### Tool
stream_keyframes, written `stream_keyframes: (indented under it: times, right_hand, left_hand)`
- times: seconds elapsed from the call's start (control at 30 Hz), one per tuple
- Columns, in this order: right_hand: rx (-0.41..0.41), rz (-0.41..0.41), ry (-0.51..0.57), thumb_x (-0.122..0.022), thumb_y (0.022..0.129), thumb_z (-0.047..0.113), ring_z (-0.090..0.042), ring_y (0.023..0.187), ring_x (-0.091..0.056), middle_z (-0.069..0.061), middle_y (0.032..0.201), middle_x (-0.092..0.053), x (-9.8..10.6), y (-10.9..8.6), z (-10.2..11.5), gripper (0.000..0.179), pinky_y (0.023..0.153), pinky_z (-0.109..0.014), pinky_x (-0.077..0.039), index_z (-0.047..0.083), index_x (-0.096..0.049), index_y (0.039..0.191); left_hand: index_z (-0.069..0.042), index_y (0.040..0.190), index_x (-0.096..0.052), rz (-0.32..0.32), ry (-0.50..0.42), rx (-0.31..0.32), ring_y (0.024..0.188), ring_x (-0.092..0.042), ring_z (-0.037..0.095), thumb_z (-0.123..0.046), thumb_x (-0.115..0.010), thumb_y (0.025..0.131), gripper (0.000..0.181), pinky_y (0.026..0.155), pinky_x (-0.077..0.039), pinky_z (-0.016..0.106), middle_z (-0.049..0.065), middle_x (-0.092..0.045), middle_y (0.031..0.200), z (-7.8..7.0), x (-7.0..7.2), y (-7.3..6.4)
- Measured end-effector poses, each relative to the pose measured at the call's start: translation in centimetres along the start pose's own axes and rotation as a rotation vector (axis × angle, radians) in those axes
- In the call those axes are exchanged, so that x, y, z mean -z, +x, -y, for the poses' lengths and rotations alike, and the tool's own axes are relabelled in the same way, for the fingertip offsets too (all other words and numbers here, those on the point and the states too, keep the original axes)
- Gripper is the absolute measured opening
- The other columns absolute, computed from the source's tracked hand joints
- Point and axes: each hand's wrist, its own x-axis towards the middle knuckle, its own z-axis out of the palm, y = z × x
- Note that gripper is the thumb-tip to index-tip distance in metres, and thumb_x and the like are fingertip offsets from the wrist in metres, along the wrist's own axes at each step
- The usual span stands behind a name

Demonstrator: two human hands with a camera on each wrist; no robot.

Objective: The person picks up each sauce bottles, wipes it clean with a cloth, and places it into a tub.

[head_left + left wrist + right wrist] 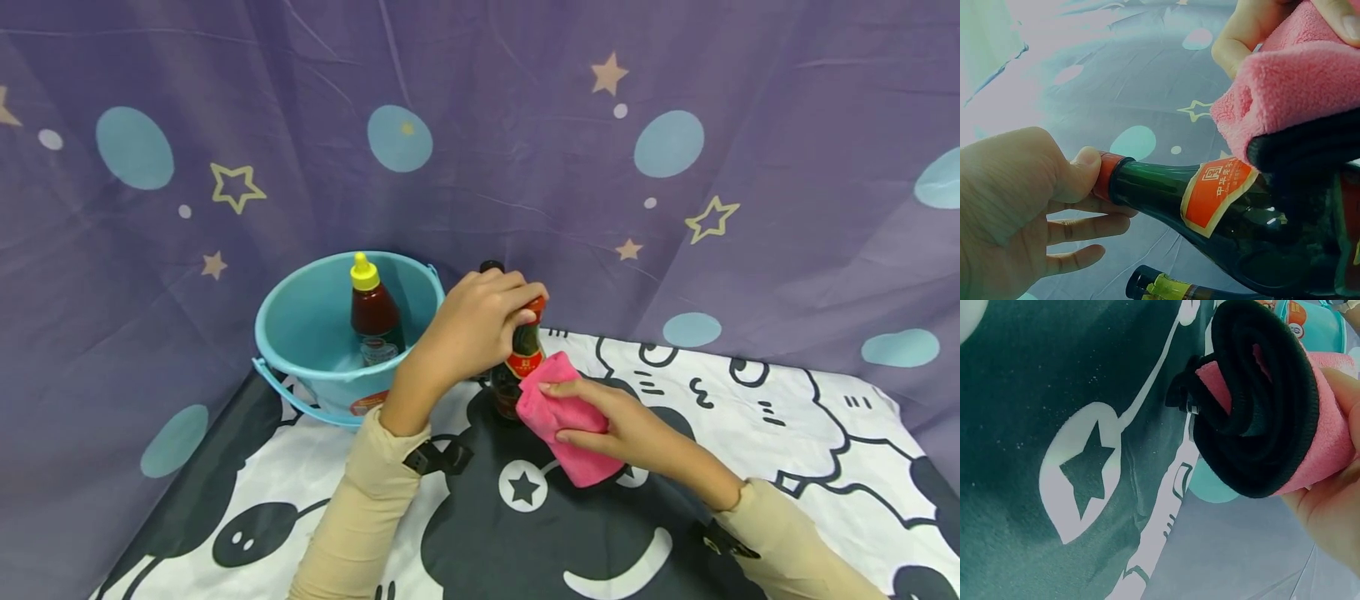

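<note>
A green glass bottle (1160,181) with a red cap and red-and-gold neck label stands on the patterned cloth, just right of the bucket. My left hand (480,321) pinches its red cap between thumb and fingers from above. In my right hand (622,425) is a folded pink cloth (566,417) with a black edge, gripped between thumb and fingers. The cloth's upper end overlaps the bottle's body in the head view. Behind the left hand, a second dark-capped bottle (1144,282) is mostly hidden.
A light blue bucket (300,375) with a handle stands to the left. Inside it is a brown squeeze bottle (375,312) with a yellow nozzle cap. Black-and-white cartoon fabric (315,492) covers the surface, and a purple curtain (525,167) hangs close behind.
</note>
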Motion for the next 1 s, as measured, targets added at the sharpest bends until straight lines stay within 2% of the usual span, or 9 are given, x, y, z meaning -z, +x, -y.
stream_keyframes:
  times: [0.17,0.37,0.6,1.0]
  right_hand:
    - [0.029,0.002,0.010,-0.082,0.087,0.015,-0.008,0.097,-0.063,-0.003,0.133,-0.065,0.02,-0.20,-0.34,0.059,0.077,-0.025,-0.058,0.019,-0.058,0.140]
    - [0.086,0.000,-0.025,-0.082,0.086,0.012,-0.010,0.106,-0.064,-0.002,0.132,-0.066,-0.16,-0.36,-0.50,0.056,0.082,-0.026,-0.057,0.020,-0.061,0.137]
    - [0.040,0.036,-0.048,-0.082,0.086,0.016,-0.009,0.107,-0.064,0.001,0.130,-0.067,-0.01,-0.31,-0.07,0.057,0.087,-0.029,-0.057,0.023,-0.060,0.139]
    - [0.053,0.098,-0.058,-0.081,0.088,0.019,-0.010,0.114,-0.065,0.005,0.130,-0.068,-0.24,-0.14,-0.20,0.052,0.096,-0.033,-0.055,0.023,-0.063,0.136]
  left_hand:
    - [-0.015,0.118,-0.072,0.011,0.019,-0.013,0.094,-0.060,0.023,-0.017,-0.066,0.099,0.020,0.086,-0.050,0.037,0.002,-0.071,0.107,-0.06,-0.13,0.09]
    - [-0.015,0.120,-0.072,0.019,0.010,0.002,0.097,-0.060,0.023,-0.018,-0.065,0.100,0.022,0.088,-0.050,0.038,0.002,-0.071,0.110,-0.16,0.03,0.06]
    - [-0.015,0.121,-0.072,0.019,0.009,0.009,0.098,-0.061,0.024,-0.018,-0.065,0.100,0.022,0.090,-0.050,0.039,0.003,-0.072,0.111,-0.03,0.13,0.08]
    - [-0.013,0.123,-0.072,0.007,-0.005,-0.005,0.100,-0.062,0.026,-0.018,-0.065,0.100,0.024,0.091,-0.050,0.041,0.005,-0.072,0.112,0.30,0.04,0.09]
